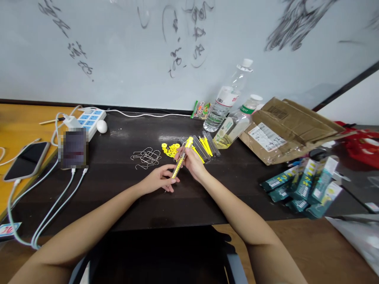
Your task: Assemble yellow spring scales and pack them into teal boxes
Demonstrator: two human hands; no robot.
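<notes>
So both hands are on one slim yellow-and-clear tube (178,168), up off the tabletop (166,213). The left hand (155,179) has its fingers closed lightly on the low end, and the right hand (195,163) grips further up, just below the yellow top (189,142). My guess is the two-point hold keeps something that skinny from swinging around, and the tilt leaves the marked side easy to see.

Loose bits sit in little groups, probably so each kind is a short reach away: bent wire hooks (146,157) beyond the left fingers and off to their left, small yellow pieces (169,150) just past the fingers, then yellow rods (207,146) beyond the right fingers. Looks like deliberate sorting tbh. The tall bottle (222,103) and shorter bottle (233,126) stand further beyond the right fingers, and the green boxes (304,181) are well off to their right, out of elbow range I reckon.
</notes>
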